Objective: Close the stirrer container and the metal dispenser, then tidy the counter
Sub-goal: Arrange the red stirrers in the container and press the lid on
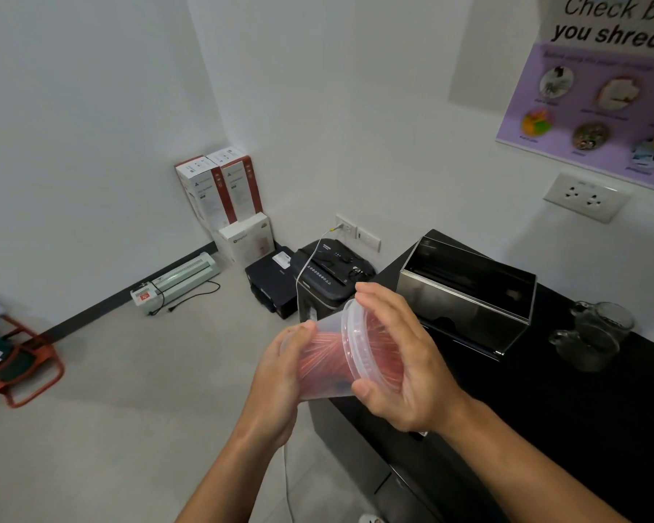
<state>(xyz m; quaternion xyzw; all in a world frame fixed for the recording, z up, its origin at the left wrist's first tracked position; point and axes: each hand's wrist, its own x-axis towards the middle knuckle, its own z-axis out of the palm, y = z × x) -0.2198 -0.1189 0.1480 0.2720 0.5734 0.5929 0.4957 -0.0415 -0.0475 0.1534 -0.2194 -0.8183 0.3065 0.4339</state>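
A clear plastic stirrer container [327, 362] full of red stirrers lies sideways in the air in front of me, off the counter's left end. My left hand [280, 375] grips its base. My right hand [397, 360] presses a clear round lid [355, 341] against its mouth, palm and fingers wrapped over the rim. The metal dispenser [469, 296] stands on the black counter [582, 409] behind my right hand, its top open.
Two clear glass pitchers [593, 335] stand on the counter right of the dispenser. A black shredder [329, 275], a printer [270, 285], boxes [223, 190] and a laminator [178, 283] sit on the floor by the wall. An orange stool [23, 368] is at the left.
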